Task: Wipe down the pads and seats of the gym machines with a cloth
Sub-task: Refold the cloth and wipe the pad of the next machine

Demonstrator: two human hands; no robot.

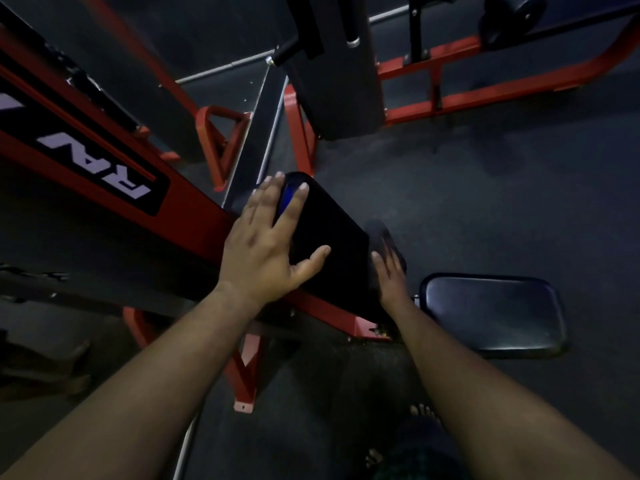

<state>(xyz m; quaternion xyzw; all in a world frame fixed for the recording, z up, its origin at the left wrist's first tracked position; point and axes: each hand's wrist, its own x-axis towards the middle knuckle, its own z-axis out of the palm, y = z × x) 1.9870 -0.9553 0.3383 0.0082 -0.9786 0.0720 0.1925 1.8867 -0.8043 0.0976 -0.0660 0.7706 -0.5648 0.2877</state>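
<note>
Left hand (268, 242) lies flat and released, bracing the black pad (329, 244); right hand (389, 271) presses a dark cloth (382, 233), best wiped in overlapping strokes.

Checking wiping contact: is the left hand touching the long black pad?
Touching. The head view shows the left hand spread flat on the long black pad, fingers and thumb lying on its surface with no gap.

Seat (491, 315) right of pad (332, 237); frame (114, 188) left
</note>
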